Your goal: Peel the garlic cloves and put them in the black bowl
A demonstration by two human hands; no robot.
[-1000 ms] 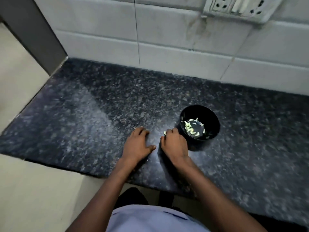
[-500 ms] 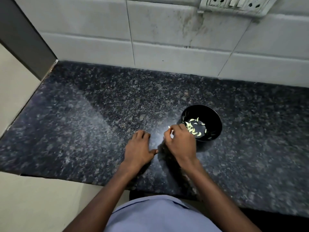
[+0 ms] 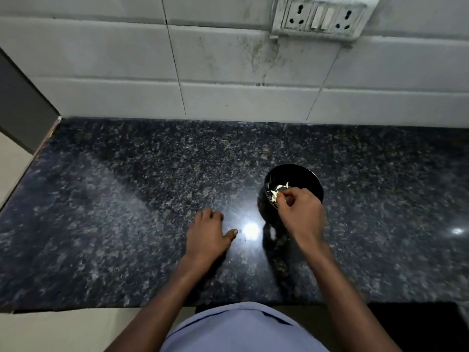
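Note:
A black bowl stands on the dark granite counter, right of centre, with several pale peeled garlic cloves inside. My right hand hovers over the bowl's near rim, and its thumb and fingertips pinch a small pale clove just above the others. To the left of the bowl, my left hand rests on the counter with its fingers bent down and its thumb stretched out. Nothing shows in it.
The speckled counter runs wide to the left and right, with its front edge near my body. A white tiled wall rises behind it and carries a socket panel. A grey panel bounds the far left corner.
My right hand lifted from the counter beside the bowl and moved right to sit over the bowl with a clove. The left hand stayed where it was. The camera tilted up.

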